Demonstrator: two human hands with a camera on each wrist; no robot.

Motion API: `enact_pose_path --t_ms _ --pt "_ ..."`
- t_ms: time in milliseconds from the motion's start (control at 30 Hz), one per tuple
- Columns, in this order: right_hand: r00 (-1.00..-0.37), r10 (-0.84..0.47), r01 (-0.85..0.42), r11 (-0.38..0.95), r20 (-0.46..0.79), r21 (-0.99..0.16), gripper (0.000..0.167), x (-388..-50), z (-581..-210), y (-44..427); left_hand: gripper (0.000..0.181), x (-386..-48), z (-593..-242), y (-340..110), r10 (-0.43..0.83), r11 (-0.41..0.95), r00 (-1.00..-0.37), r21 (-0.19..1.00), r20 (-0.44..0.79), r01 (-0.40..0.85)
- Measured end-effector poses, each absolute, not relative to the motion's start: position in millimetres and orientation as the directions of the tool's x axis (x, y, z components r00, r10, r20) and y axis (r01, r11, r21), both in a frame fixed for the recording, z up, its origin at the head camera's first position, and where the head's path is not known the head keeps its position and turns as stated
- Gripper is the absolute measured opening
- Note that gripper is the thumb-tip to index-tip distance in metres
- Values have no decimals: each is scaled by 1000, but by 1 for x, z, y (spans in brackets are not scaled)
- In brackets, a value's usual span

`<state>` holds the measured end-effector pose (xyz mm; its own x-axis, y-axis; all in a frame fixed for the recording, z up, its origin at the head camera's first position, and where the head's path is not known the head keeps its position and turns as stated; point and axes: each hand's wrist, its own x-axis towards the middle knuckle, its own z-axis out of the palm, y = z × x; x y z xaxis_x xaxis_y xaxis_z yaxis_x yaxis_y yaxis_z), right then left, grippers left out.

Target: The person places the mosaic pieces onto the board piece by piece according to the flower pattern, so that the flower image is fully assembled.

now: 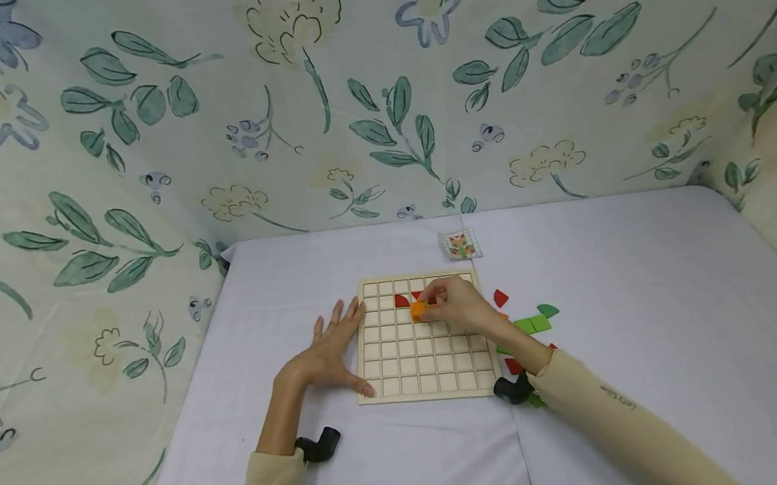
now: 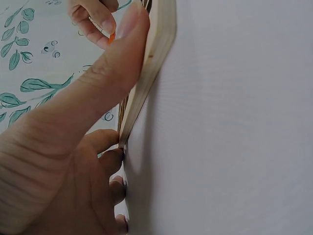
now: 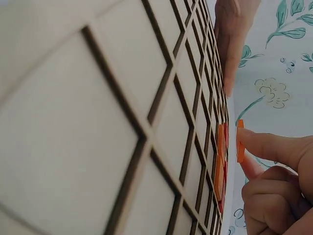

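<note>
A wooden grid board (image 1: 399,368) with square cells lies on the white cloth. My left hand (image 1: 329,355) is spread along its left side, with the thumb (image 2: 98,83) at the near left corner and the other fingertips against the edge. Between thumb and finger, my right hand (image 1: 462,303) pinches an orange tile (image 3: 240,142), held just off the board over its upper middle. Close by, a red quarter-round piece (image 1: 401,300) sits in a cell. Orange tiles (image 3: 218,166) also lie in the grid there, partly covered by the right hand in the head view.
Loose pieces lie right of the board: green squares (image 1: 532,324), a green quarter-round (image 1: 548,309), red pieces (image 1: 501,297) and others half under the right forearm. A small picture card (image 1: 461,245) lies behind the board. Flowered cloth (image 1: 389,116) hangs behind the table.
</note>
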<state>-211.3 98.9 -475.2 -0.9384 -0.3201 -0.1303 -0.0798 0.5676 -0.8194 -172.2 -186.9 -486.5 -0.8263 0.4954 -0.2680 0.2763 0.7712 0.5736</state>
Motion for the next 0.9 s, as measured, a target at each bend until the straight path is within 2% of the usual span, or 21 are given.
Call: enact_pose_path --t_ms 367,900 --pt "-940 -289 -22 587 -184 -809 25 -213 -481 84 148 -173 -488 -188 499 772 -823 570 -273 279" --pt "-942 -280 -6 562 -184 -827 21 -212 -484 82 147 -173 -488 -188 505 769 -820 572 -271 284"
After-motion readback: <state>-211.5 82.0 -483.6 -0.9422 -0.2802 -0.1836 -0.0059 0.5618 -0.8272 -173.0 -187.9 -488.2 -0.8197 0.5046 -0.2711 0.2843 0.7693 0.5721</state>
